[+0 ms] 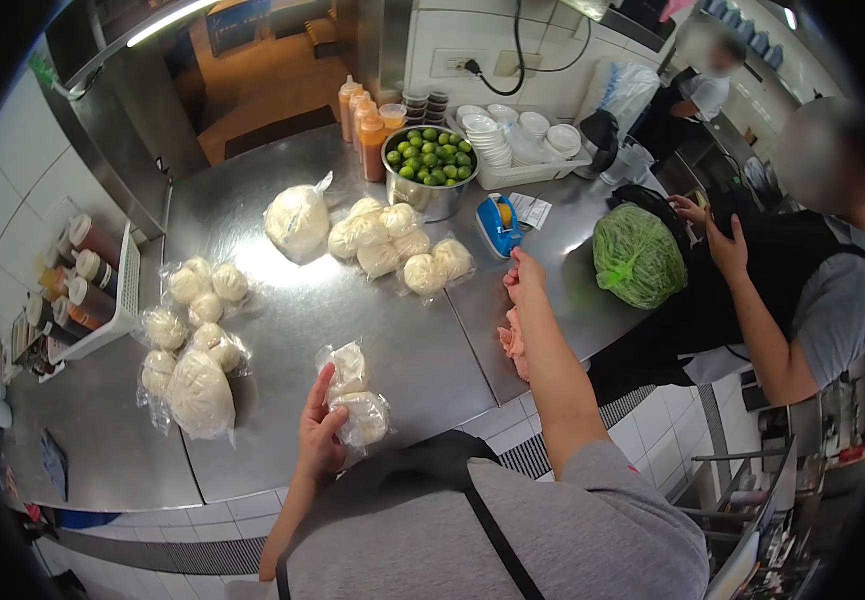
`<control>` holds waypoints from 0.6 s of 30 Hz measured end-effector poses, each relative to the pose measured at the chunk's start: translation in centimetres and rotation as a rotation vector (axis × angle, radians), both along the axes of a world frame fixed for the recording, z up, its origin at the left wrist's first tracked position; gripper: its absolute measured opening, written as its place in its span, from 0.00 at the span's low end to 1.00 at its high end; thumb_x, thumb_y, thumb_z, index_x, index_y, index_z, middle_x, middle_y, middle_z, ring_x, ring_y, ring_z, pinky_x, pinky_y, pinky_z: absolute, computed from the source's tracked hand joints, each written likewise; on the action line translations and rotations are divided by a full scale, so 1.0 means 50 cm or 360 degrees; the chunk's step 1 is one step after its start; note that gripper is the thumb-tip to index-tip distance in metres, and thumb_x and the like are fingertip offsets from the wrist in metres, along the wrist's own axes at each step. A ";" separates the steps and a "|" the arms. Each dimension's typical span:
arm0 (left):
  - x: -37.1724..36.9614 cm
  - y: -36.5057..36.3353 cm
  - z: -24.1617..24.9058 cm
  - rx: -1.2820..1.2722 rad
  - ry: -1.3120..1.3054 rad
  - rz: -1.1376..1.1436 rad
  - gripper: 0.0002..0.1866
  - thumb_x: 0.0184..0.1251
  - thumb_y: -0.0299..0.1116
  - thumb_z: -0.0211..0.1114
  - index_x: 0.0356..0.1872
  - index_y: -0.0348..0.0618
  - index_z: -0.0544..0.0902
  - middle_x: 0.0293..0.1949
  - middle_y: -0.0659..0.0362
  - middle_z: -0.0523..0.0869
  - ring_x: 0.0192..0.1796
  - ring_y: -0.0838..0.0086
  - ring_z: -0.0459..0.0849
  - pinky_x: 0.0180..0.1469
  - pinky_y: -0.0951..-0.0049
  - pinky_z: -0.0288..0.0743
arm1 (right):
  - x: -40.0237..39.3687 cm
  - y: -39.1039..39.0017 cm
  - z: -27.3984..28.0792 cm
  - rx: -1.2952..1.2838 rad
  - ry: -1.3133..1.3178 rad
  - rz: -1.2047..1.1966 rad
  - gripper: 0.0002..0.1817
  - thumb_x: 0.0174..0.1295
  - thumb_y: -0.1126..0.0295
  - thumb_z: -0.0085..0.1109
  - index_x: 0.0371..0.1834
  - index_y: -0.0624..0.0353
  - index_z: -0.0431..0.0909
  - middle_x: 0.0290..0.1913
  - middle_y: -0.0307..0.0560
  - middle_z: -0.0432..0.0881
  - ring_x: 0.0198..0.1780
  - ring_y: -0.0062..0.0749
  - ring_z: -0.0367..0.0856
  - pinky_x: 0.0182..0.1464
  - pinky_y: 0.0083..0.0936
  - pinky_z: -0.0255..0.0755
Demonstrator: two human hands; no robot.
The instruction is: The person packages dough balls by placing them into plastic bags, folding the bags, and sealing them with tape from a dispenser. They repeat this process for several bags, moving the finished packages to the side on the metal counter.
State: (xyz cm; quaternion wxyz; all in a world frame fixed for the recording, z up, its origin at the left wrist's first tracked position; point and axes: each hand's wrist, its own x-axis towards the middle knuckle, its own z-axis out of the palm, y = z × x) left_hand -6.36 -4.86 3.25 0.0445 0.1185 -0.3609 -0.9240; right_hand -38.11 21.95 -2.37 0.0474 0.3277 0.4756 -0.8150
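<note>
Head view: left hand (324,430) at bagged dough (361,418), table edge (262,478) near.

- Steel pot (434,202) stood heaped with green limes (430,158).
- Orange-filled bottles (372,148) stood upright just beside the pot.
- White tray (527,178) held stacked white containers (493,152).
- Bagged greens (639,255) lay near a co-worker (767,325).
- White basket (129,285), far left, held several squeeze bottles (91,298).

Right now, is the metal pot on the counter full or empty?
Full: in the metal pot, green limes heap up to the rim and hide its bottom.
</note>
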 end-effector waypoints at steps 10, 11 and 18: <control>-0.037 0.002 0.004 -0.0005 0.0193 0.0001 0.34 0.57 0.18 0.54 0.68 0.44 0.58 0.60 0.52 0.70 0.56 0.71 0.74 0.58 0.71 0.68 | 0.007 -0.020 -0.028 0.1126 0.0022 0.0207 0.08 0.57 0.68 0.61 0.25 0.56 0.73 0.14 0.31 0.60 0.11 0.14 0.51 0.13 0.19 0.44; -0.043 0.004 0.002 0.0007 0.0209 0.0025 0.34 0.57 0.18 0.54 0.68 0.44 0.58 0.60 0.52 0.70 0.56 0.71 0.74 0.58 0.71 0.68 | 0.008 -0.011 -0.025 0.1141 0.0044 0.0224 0.08 0.57 0.68 0.61 0.25 0.56 0.73 0.14 0.31 0.60 0.11 0.14 0.51 0.13 0.19 0.44; -0.058 -0.029 0.045 -0.0579 0.0193 0.0046 0.32 0.59 0.19 0.58 0.66 0.44 0.62 0.56 0.58 0.71 0.52 0.80 0.73 0.51 0.80 0.69 | 0.170 -0.117 0.191 0.0472 0.0797 0.1137 0.07 0.57 0.69 0.59 0.25 0.59 0.74 0.14 0.28 0.60 0.12 0.11 0.52 0.15 0.14 0.45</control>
